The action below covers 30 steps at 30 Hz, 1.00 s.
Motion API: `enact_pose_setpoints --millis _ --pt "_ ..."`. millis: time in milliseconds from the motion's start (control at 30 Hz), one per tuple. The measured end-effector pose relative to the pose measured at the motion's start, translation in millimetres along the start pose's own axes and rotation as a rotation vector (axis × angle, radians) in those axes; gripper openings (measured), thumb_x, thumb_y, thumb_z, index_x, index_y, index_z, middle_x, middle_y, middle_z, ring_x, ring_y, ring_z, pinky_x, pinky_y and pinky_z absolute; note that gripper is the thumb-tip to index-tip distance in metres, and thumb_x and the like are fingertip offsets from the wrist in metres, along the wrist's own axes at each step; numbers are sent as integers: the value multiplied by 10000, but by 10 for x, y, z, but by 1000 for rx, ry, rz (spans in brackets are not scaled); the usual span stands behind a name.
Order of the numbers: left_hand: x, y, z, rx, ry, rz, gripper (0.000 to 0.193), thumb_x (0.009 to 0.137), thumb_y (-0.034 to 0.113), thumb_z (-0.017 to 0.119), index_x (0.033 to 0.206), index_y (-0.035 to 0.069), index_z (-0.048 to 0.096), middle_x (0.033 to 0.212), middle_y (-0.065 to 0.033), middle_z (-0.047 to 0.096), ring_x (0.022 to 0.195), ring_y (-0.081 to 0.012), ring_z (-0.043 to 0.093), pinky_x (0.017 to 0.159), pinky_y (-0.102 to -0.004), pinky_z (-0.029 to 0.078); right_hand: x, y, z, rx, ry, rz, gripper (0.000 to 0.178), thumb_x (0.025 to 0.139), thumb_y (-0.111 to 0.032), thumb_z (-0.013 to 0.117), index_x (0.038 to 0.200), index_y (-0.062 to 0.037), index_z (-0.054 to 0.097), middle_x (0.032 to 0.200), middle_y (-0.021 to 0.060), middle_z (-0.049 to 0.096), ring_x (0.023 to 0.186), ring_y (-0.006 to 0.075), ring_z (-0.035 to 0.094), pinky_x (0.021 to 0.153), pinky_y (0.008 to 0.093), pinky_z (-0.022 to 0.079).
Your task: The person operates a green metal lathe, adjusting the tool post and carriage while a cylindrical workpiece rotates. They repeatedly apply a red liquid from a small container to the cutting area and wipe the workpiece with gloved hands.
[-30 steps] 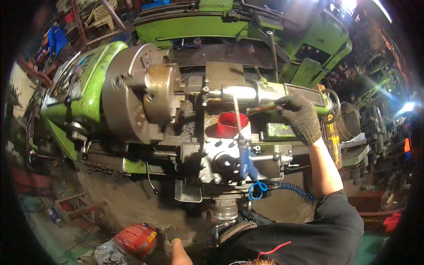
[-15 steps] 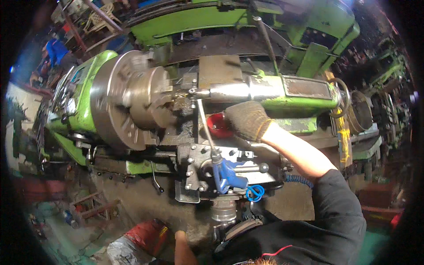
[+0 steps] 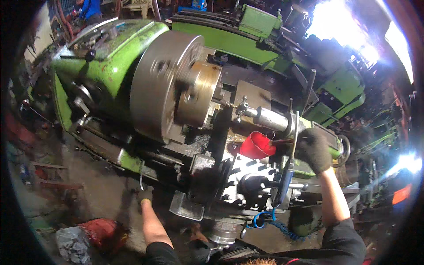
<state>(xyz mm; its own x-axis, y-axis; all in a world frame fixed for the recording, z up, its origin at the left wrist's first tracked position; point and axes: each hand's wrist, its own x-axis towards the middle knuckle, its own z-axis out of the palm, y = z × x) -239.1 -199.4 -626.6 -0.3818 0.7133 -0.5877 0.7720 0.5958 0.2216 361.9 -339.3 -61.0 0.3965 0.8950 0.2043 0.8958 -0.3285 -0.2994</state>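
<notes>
My left hand (image 3: 145,194), in a glove, is closed on the bent metal lever (image 3: 141,176) below the green lathe bed. My gloved right hand (image 3: 314,150) is closed beside the tailstock (image 3: 304,128), on the end of a thin reddish-brown stick (image 3: 282,141); its fingers are partly hidden. The stick's other end reaches a red cup (image 3: 257,145) behind the tool post (image 3: 251,179). A drill bit (image 3: 227,104) from the tailstock points at a round metal workpiece (image 3: 201,93) held in the large chuck (image 3: 161,84). The workpiece looks blurred.
A blue air gun (image 3: 287,179) with a long thin nozzle stands upright at the tool post, its blue coiled hose (image 3: 265,218) hanging below. The tailstock handwheel (image 3: 344,150) is at the right. Another green machine (image 3: 229,44) stands behind. A red and grey bag (image 3: 95,234) lies on the floor.
My left hand has come onto the lever. The right hand has moved right, away from the red cup, with the stick now showing between them. The view has shifted and turned.
</notes>
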Motion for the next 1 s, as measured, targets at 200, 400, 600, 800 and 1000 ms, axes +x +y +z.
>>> enact_pose_setpoints --millis 200,400,600,800,1000 --pt "253 -110 -91 -936 -408 -233 556 898 686 785 1106 172 761 889 -87 654 721 -286 625 876 -562 571 31 -557 -640 458 264 184 311 977 -100 693 1261 5 766 1065 93 778 779 125 713 643 275 561" --pt "-446 731 -1551 -1458 -432 29 552 931 706 754 1206 229 710 949 -16 648 788 -229 640 827 -505 580 918 -822 370 118 149 -409 312 940 -101 737 1243 -67 804 1204 213 784 1096 406 783 939 472 634" --pt "-454 766 -1741 -1462 -371 60 678 933 711 749 1446 279 650 1346 -36 674 1143 -236 659 871 -449 596 1402 -1121 862 -144 65 -373 232 936 -263 776 1101 -111 834 1103 215 797 997 446 793 862 535 640" --pt "-484 740 -1581 -1398 -370 189 678 961 641 752 1515 283 599 1468 -51 594 1199 -275 644 926 -435 598 1399 -1285 688 -265 -4 -426 349 858 -339 876 1104 -99 815 1089 226 786 1028 448 778 864 553 621" --pt "-649 794 -1644 -1444 -315 74 646 1000 662 708 1488 241 658 1331 -19 707 1069 -222 677 993 -436 565 1346 -1208 803 -322 -30 -462 368 822 -348 897 1053 -76 806 978 225 781 937 461 781 815 556 625"
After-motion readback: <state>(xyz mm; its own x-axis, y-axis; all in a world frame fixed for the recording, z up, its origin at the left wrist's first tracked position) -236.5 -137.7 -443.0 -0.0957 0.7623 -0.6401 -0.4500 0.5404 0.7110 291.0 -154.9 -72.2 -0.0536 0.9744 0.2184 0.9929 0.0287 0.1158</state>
